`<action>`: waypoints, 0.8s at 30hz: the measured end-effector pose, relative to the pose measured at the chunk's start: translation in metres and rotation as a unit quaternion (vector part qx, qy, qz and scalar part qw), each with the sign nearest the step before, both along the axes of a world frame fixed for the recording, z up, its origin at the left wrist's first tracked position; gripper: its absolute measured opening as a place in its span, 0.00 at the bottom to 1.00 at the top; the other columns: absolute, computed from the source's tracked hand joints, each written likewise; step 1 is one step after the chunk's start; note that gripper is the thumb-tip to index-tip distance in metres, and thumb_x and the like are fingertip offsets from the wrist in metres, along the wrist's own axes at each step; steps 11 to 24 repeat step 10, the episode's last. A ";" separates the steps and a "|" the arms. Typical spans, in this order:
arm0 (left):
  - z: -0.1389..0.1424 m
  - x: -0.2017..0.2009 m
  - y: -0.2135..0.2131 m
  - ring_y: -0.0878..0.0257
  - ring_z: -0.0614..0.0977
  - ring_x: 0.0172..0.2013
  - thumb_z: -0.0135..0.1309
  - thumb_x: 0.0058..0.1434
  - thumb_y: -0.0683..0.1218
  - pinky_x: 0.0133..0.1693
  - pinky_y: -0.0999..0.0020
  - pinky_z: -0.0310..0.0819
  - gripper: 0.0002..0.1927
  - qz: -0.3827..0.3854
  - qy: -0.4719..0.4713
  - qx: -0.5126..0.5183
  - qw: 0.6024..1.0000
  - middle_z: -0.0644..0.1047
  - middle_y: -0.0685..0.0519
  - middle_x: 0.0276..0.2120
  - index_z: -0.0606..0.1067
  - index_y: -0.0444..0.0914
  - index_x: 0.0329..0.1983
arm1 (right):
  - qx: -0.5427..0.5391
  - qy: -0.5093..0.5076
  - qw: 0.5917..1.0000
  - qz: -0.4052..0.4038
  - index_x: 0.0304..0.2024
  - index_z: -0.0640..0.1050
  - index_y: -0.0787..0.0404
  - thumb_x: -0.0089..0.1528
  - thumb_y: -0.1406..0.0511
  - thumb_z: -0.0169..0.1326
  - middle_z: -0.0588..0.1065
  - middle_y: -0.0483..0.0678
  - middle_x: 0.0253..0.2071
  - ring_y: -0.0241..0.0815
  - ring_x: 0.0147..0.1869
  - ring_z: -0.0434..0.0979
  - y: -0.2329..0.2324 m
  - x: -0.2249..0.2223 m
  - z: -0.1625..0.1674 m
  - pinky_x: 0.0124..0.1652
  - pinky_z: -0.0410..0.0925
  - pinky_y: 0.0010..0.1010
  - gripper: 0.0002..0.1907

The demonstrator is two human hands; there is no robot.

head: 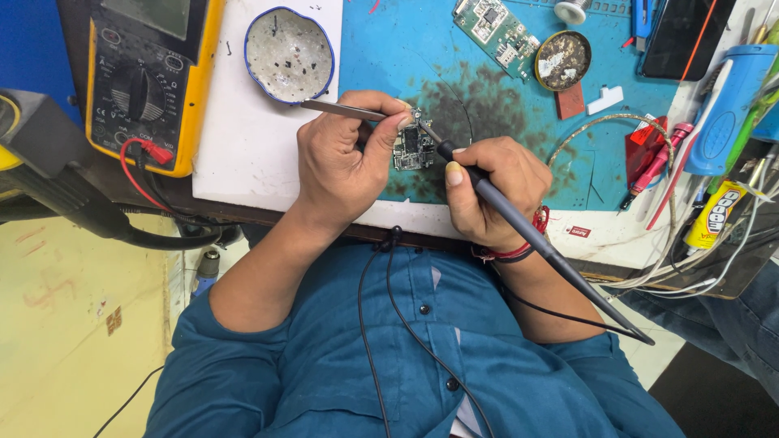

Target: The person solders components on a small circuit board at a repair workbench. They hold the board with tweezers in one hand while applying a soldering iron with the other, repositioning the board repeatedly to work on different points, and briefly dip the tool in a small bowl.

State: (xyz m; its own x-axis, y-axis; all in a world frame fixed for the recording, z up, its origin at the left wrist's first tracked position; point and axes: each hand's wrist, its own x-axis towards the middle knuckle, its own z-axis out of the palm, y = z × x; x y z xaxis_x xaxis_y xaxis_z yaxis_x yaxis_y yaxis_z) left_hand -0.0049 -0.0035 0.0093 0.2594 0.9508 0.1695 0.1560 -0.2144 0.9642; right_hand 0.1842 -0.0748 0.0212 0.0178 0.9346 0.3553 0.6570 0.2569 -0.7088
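A small green circuit board (412, 151) lies on the stained blue work mat (381, 57), between both hands. My left hand (345, 162) grips metal tweezers (337, 109), whose tips reach the board's top edge. My right hand (491, 191) holds a black soldering iron (527, 231) like a pen; its tip touches the board near the tweezer tips. The iron's cord runs back over my blue shirt.
A yellow multimeter (150, 77) with a red lead stands at left. A blue-rimmed dish (290, 55) sits behind the tweezers. A second circuit board (497, 31), a round tin (562, 60), red cutters (649, 150), a glue tube (712, 215) and cables crowd the right.
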 end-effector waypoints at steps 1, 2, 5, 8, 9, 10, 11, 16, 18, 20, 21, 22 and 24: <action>0.000 0.000 0.000 0.70 0.82 0.32 0.59 0.72 0.38 0.34 0.76 0.74 0.03 0.000 0.001 0.000 1.000 0.83 0.52 0.37 0.77 0.34 0.46 | 0.000 -0.001 1.000 -0.001 0.40 0.76 0.64 0.66 0.69 0.60 0.76 0.52 0.34 0.48 0.34 0.78 0.000 0.000 0.000 0.33 0.69 0.32 0.06; 0.000 0.000 0.000 0.70 0.82 0.32 0.59 0.72 0.38 0.34 0.76 0.74 0.03 -0.001 0.003 -0.001 1.000 0.83 0.52 0.37 0.77 0.34 0.46 | 0.000 -0.001 1.000 -0.001 0.40 0.76 0.64 0.66 0.69 0.60 0.76 0.52 0.34 0.48 0.34 0.78 0.000 0.001 0.000 0.33 0.69 0.32 0.06; 0.000 0.000 0.000 0.70 0.82 0.32 0.60 0.72 0.38 0.34 0.75 0.74 0.03 -0.001 0.005 0.007 1.000 0.83 0.52 0.37 0.77 0.34 0.45 | 0.002 -0.001 1.000 0.001 0.40 0.75 0.64 0.66 0.69 0.60 0.76 0.52 0.34 0.48 0.34 0.78 0.001 0.001 0.000 0.32 0.69 0.32 0.06; -0.001 0.000 0.000 0.70 0.82 0.32 0.59 0.72 0.38 0.34 0.75 0.75 0.03 -0.001 -0.003 0.004 1.000 0.83 0.52 0.37 0.77 0.34 0.46 | -0.001 -0.001 1.000 0.001 0.40 0.76 0.64 0.66 0.69 0.60 0.76 0.52 0.34 0.48 0.34 0.78 0.000 0.001 0.000 0.33 0.69 0.32 0.06; -0.002 0.000 0.000 0.70 0.83 0.33 0.59 0.73 0.38 0.34 0.75 0.75 0.03 -0.002 0.000 0.007 1.000 0.83 0.52 0.38 0.77 0.35 0.46 | -0.003 -0.001 1.000 0.000 0.41 0.75 0.64 0.66 0.69 0.60 0.76 0.52 0.34 0.48 0.34 0.78 -0.001 0.001 0.000 0.33 0.69 0.32 0.06; -0.002 0.000 0.000 0.69 0.83 0.33 0.60 0.73 0.38 0.34 0.75 0.75 0.03 -0.003 0.003 0.010 1.000 0.83 0.52 0.38 0.77 0.35 0.46 | -0.005 0.000 1.000 0.000 0.41 0.75 0.64 0.66 0.69 0.60 0.76 0.52 0.35 0.48 0.35 0.79 -0.001 0.002 0.001 0.33 0.69 0.32 0.06; -0.002 0.000 0.000 0.69 0.83 0.33 0.60 0.73 0.38 0.34 0.75 0.75 0.03 -0.003 0.003 0.010 1.000 0.83 0.52 0.38 0.77 0.35 0.46 | -0.005 0.000 1.000 0.000 0.41 0.75 0.64 0.66 0.69 0.60 0.76 0.52 0.35 0.48 0.35 0.79 -0.001 0.002 0.001 0.33 0.69 0.32 0.06; -0.002 0.000 0.000 0.69 0.83 0.33 0.60 0.73 0.38 0.34 0.75 0.75 0.03 -0.003 0.003 0.010 1.000 0.83 0.52 0.38 0.77 0.35 0.46 | -0.005 0.000 1.000 0.000 0.41 0.75 0.64 0.66 0.69 0.60 0.76 0.52 0.35 0.48 0.35 0.79 -0.001 0.002 0.001 0.33 0.69 0.32 0.06; -0.002 0.000 0.000 0.69 0.83 0.33 0.60 0.73 0.38 0.34 0.75 0.75 0.03 -0.003 0.003 0.010 1.000 0.83 0.52 0.38 0.77 0.35 0.46 | -0.005 0.000 1.000 0.000 0.41 0.75 0.64 0.66 0.69 0.60 0.76 0.52 0.35 0.48 0.35 0.79 -0.001 0.002 0.001 0.33 0.69 0.32 0.06; -0.002 0.000 0.000 0.69 0.83 0.33 0.60 0.73 0.38 0.34 0.75 0.75 0.03 -0.003 0.003 0.010 1.000 0.83 0.52 0.38 0.77 0.35 0.46 | -0.005 0.000 1.000 0.000 0.41 0.75 0.64 0.66 0.69 0.60 0.76 0.52 0.35 0.48 0.35 0.79 -0.001 0.002 0.001 0.33 0.69 0.32 0.06; -0.002 0.000 0.000 0.69 0.83 0.33 0.60 0.73 0.38 0.34 0.75 0.75 0.03 -0.003 0.003 0.010 1.000 0.83 0.52 0.38 0.77 0.35 0.46 | -0.005 0.000 1.000 0.000 0.41 0.75 0.64 0.66 0.69 0.60 0.76 0.52 0.35 0.48 0.35 0.79 -0.001 0.002 0.001 0.33 0.69 0.32 0.06; -0.002 0.000 0.000 0.69 0.83 0.33 0.60 0.73 0.38 0.34 0.75 0.75 0.03 -0.003 0.003 0.010 1.000 0.83 0.52 0.38 0.77 0.35 0.46 | -0.005 0.000 1.000 0.000 0.41 0.75 0.64 0.66 0.69 0.60 0.76 0.52 0.35 0.48 0.35 0.79 -0.001 0.002 0.001 0.33 0.69 0.32 0.06; -0.002 0.000 0.000 0.69 0.83 0.33 0.60 0.73 0.38 0.34 0.75 0.75 0.03 -0.003 0.003 0.010 1.000 0.83 0.52 0.38 0.77 0.35 0.46 | -0.005 0.000 1.000 0.000 0.41 0.75 0.64 0.66 0.69 0.60 0.76 0.52 0.35 0.48 0.35 0.79 -0.001 0.002 0.001 0.33 0.69 0.32 0.06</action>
